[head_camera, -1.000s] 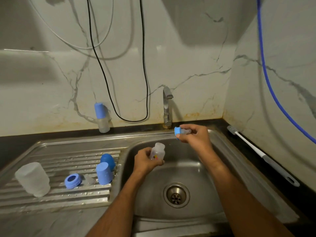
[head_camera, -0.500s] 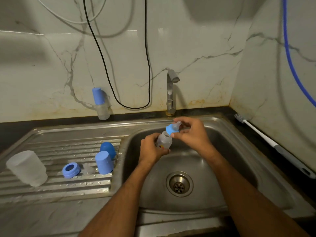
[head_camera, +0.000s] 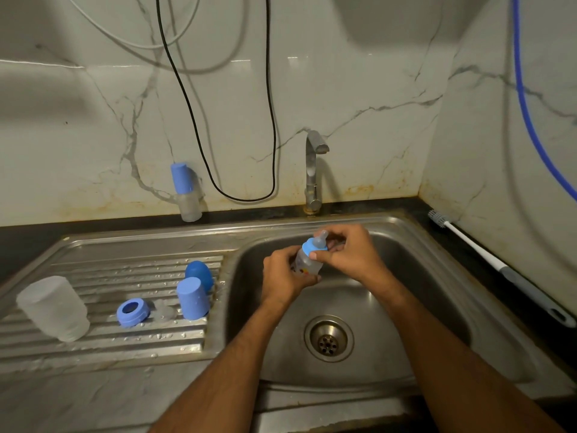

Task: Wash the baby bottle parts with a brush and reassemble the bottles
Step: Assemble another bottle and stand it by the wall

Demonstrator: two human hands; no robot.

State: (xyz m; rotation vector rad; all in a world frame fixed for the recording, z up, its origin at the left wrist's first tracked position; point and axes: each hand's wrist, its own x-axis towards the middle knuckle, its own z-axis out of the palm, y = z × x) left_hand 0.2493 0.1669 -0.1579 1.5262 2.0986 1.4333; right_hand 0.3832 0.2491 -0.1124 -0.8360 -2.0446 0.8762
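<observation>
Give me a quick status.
Left hand grips small bottle. Right hand pinches blue nipple ring on its neck. Nothing in the way.
</observation>
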